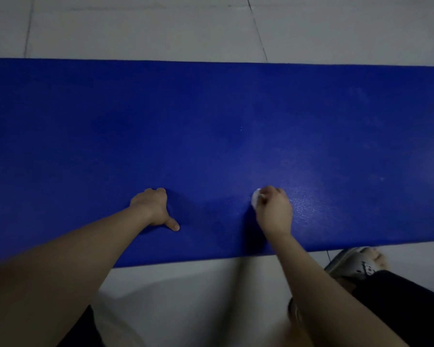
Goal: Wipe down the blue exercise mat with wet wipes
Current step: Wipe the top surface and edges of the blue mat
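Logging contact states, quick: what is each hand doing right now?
Left hand: fingers curled, holding nothing, braced on the blue mat.
Right hand: grips the white wet wipe against the mat.

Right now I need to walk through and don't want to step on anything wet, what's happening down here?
A person is wiping a blue exercise mat laid flat on the tiled floor. The right hand grips a bunched white wipe and presses it on the mat near the closer edge. The left hand rests on the mat, thumb out, holding nothing. The patch right of the wipe has a faint sheen, possibly damp.
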